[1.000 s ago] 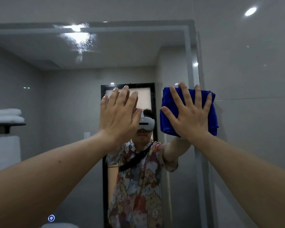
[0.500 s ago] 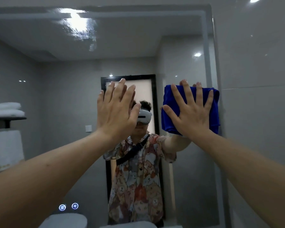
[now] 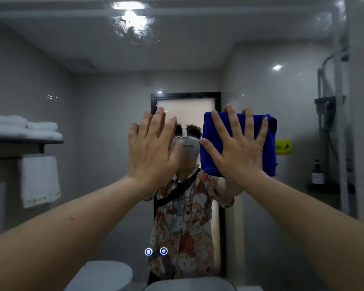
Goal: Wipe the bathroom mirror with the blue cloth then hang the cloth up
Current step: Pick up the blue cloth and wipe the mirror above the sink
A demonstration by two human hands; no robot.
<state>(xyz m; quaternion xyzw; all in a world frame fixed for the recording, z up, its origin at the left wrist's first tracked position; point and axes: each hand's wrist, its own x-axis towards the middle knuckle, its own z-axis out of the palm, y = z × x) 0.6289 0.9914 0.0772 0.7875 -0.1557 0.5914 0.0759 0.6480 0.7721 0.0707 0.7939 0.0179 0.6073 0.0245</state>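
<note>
Pressing flat, the right hand (image 3: 237, 156), fingers spread wide, pins the folded blue cloth (image 3: 269, 143) to the mirror (image 3: 261, 80). Left hand (image 3: 153, 152) also splayed, palm empty, just beside. White towels (image 3: 23, 127) reflected at left.

One view only: a wide-angle head-worn camera, aimed forward and roughly level at the bathroom mirror (image 3: 261, 80) from close range. Both forearms enter from the lower corners, at 7 and 5 o'clock, and reach to frame centre. The mirror fills nearly the whole frame; its right edge runs along 3 o'clock. The camera's own headset (image 3: 186, 147) appears reflected at centre. Straight lines bow toward the frame edges. No second view exists for overlap.
</note>
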